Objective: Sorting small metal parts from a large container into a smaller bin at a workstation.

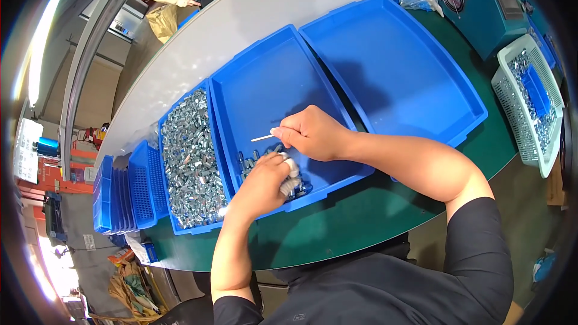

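Observation:
My right hand (316, 135) is closed over the middle blue tray (259, 78), pinching a thin pale stick (262, 138) that points left. My left hand (264, 182) is lower and to the left, its fingers curled down at the near left corner of that tray. White material (292, 167), perhaps finger covers, shows at its fingertips. Small shiny metal parts (296, 191) lie around and under this hand; whatever its fingers hold is hidden. To the left, a narrower blue tray (208, 227) is filled with many similar metal parts (191, 159).
Another blue tray (391, 60) lies at the right on the green table (337, 238). Blue baskets (144, 183) stand far left. A white basket of metal parts (512, 126) and a teal machine (463, 18) are at the right. Another person's hand (188, 1) shows beyond the pale barrier (241, 18).

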The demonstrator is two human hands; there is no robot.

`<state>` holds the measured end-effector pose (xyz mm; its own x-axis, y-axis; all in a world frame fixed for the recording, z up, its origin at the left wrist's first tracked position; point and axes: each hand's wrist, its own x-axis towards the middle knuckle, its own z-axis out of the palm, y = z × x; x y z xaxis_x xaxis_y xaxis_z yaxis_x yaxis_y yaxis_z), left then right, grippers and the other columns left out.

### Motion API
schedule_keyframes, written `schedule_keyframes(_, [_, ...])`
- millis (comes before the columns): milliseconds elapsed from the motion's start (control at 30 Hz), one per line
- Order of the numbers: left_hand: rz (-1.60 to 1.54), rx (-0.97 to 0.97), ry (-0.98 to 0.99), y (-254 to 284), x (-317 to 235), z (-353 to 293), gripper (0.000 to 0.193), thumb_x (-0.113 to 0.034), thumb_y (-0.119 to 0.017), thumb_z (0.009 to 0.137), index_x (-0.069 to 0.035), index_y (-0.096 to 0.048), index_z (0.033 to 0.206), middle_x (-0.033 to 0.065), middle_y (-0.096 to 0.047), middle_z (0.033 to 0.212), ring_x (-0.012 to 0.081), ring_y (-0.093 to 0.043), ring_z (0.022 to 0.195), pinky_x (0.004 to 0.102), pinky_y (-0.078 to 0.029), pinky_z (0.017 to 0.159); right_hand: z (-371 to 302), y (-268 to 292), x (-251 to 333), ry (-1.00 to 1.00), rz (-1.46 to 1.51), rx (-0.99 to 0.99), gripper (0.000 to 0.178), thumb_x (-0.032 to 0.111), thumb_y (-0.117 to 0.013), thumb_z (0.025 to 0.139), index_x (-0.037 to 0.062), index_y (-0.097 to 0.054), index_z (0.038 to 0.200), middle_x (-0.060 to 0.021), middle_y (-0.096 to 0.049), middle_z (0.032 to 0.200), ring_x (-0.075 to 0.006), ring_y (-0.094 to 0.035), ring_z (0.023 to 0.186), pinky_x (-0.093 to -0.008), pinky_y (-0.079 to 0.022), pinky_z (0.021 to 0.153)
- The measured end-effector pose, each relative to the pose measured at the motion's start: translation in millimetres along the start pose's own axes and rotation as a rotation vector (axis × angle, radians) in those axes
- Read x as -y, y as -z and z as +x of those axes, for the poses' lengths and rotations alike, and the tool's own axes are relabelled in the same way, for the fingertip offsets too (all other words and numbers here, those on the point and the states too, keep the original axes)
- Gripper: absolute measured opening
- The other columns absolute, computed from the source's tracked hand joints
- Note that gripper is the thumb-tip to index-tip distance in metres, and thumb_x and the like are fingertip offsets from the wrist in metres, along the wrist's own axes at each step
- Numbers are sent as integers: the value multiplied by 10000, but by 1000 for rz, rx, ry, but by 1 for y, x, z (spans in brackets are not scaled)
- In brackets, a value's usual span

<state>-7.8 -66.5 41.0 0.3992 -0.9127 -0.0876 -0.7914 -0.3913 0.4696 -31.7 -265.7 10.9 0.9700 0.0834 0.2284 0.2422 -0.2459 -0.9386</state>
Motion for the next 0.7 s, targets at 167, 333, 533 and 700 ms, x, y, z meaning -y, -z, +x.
schedule_keyframes(167, [-37, -69, 34, 10, 4, -25, 164, -8, -725, 787, -16, -624, 916, 128, -618, 894, 354, -581, 890, 425, -496, 784, -2, 3, 4, -12, -9, 34, 430, 317, -587, 987, 13, -662, 692, -155, -590, 569, -270, -524, 498, -399, -438, 550])
schedule_keyframes(333, [-164, -225, 187, 8, 9, -42, 163, -63, -747, 822, -32, -678, 966, 122, -647, 906, 333, -624, 876, 384, -516, 748, -1, 3, 4, -17, -38, 69, 431, 317, -585, 987, 11, -657, 691, -151, -595, 574, -273, -527, 501, -403, -442, 554])
schedule_keyframes(533, [23, -372, 149, 3, 14, -12, 283, -57, -732, 814, -29, -680, 1091, 146, -644, 1047, 352, -612, 979, 421, -506, 853, 2, 0, 4, -37, 94, 21, 401, 254, -581, 1008, 14, -604, 688, -14, -483, 508, -74, -428, 487, -292, -351, 472])
schedule_keyframes(700, [170, -320, 156, -13, 31, 10, 286, 28, -694, 754, -7, -679, 1038, 171, -653, 1063, 375, -604, 1016, 445, -504, 879, 1, -1, -1, -6, 73, 27, 403, 263, -559, 1026, 28, -612, 703, 8, -480, 498, -54, -410, 453, -267, -322, 443])
